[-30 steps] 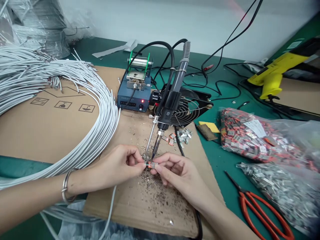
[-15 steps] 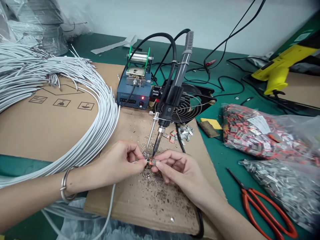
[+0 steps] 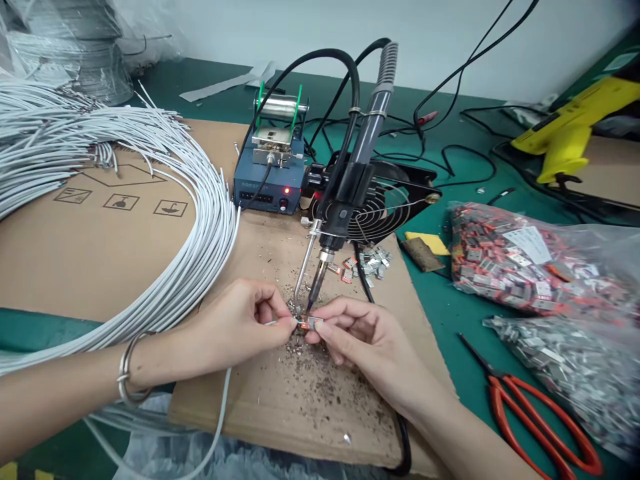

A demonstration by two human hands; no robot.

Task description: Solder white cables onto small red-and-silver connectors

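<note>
And my right hand (image 3: 367, 340) pinches the orange-and-silver connector (image 3: 314, 323), axis nine-to-three; left hand (image 3: 253, 317) pinches wire (image 3: 299, 322) at nine, soldering iron (image 3: 336, 223) at twelve.

The left hand (image 3: 255, 317) pinches a white wire (image 3: 273, 323) and the right hand (image 3: 367, 340) a small connector (image 3: 315, 323), the two meeting above scattered debris toward the right edge of the cardboard (image 3: 260, 417). The iron's (image 3: 344, 213) tip points down at the connector; whether they touch is unclear. Farther back, nearer the surface's (image 3: 435, 303) far edge, stand a blue box (image 3: 265, 183) with a red light and a fan (image 3: 387, 217). Loose parts (image 3: 375, 263) lie by the cardboard's right edge. A bundle of wires (image 3: 215, 240) curves across its left side. Beyond its right edge, on the surface, are a sponge (image 3: 434, 243), two bags (image 3: 525, 267) of parts, and orange-handled cutters (image 3: 543, 417).
</note>
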